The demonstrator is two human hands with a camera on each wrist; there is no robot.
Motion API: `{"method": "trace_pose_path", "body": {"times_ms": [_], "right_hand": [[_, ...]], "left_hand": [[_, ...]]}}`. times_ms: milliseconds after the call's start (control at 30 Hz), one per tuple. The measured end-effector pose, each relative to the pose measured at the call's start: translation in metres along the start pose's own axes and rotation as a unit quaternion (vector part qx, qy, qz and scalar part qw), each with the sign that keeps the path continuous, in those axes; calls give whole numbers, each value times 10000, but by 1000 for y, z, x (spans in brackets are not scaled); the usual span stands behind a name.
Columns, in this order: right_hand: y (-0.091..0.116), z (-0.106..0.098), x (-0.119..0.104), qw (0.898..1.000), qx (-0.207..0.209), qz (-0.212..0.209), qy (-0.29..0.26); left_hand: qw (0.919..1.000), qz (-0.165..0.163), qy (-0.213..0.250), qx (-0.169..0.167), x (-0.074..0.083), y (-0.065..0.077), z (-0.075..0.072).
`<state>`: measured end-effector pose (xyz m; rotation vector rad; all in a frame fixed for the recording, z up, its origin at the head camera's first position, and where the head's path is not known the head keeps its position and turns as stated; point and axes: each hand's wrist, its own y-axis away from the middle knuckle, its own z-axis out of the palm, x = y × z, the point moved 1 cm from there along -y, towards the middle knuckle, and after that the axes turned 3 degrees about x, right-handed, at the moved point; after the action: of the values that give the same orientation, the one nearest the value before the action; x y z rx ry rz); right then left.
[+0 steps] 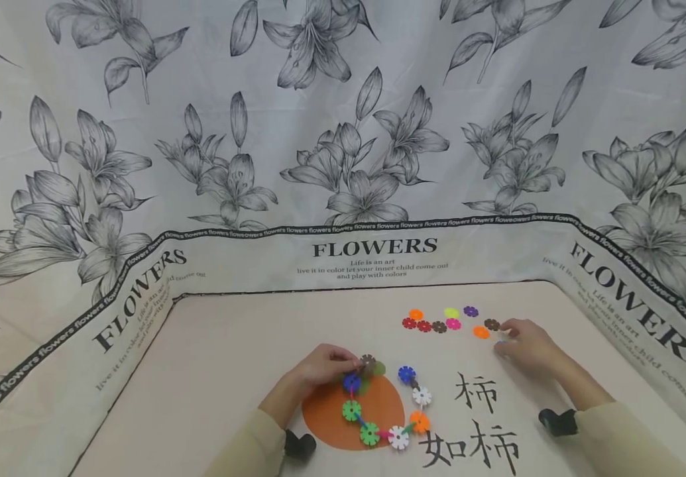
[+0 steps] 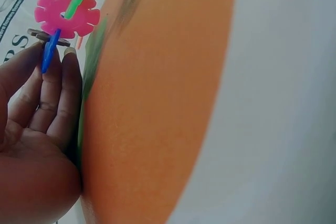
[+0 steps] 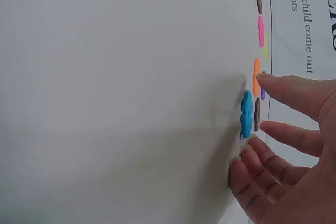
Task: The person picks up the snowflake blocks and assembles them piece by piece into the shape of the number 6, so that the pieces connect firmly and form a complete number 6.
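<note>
My left hand (image 1: 321, 364) pinches the end of a curved chain of notched plastic flower discs, near a brown disc (image 1: 368, 361) and a blue disc (image 1: 351, 382). In the left wrist view a pink disc (image 2: 65, 13) stands just beyond the fingertips. Green discs (image 1: 351, 411), a white disc (image 1: 398, 437) and an orange disc (image 1: 419, 422) follow round the chain, up to another blue disc (image 1: 406, 374). At the loose discs, my right hand (image 1: 530, 348) has its fingers spread beside a brown disc (image 1: 491, 324) and a light blue disc (image 3: 246, 114), gripping neither.
Several loose discs lie at the back right, among them a yellow disc (image 1: 451, 313), a purple disc (image 1: 470, 311) and a red disc (image 1: 409, 323). The tablecloth (image 1: 229, 351) bears an orange print and black characters. A flowered curtain (image 1: 372, 258) encloses the table's back and sides.
</note>
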<state>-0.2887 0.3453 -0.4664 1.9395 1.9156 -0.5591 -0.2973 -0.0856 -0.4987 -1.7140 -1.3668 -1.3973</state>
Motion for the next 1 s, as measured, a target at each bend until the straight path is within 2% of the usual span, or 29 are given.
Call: {"method": "trace_pose_path", "body": {"times_ms": [133,367,533,767,1000], "right_hand": [[1,-3,14,9999,-71,26,-92],[2,-10,23,9992,-90,227,-309],[3,-10,23,9982,-179,330,-473],[1,-14,20,9986,-85,273,-437],[14,-9,20,9957,-303,297,-827]], "left_hand": [[10000,5,-11,-80,0,-2,1],[9999,-15,60,-97,3,-4,2],[10000,-34,26,-81,3,-1,0],[10000,-44,-71,-24,6,1,-7],[9999,-21,-46,-90,5,2,-3]]}}
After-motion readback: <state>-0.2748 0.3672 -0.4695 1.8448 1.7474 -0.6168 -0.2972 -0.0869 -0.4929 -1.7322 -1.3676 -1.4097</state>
